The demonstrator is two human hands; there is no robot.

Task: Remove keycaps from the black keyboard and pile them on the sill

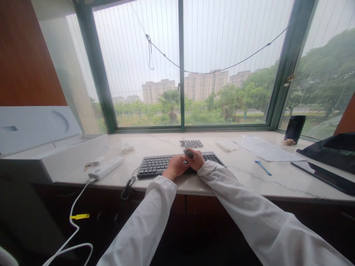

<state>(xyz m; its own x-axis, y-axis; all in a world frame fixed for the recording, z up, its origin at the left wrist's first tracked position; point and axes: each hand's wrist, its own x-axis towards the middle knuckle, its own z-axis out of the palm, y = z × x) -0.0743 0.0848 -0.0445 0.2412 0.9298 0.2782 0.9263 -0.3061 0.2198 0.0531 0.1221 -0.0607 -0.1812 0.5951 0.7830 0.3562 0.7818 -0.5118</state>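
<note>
Head view: right hand is wrapped around some dark handheld tool, left hand curled just beside it, can't tell if it's gripping anything. Both are over the dark keyboard. White box off left is open, contents hidden.

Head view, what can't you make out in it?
All in the head view:
Keyboard: middle keys hidden by the left hand and right hand.
Dark object: partly covered by the right hand; its kind is unclear.
Paper: print too small and blurred.
White box: cut off by the left edge.
</note>
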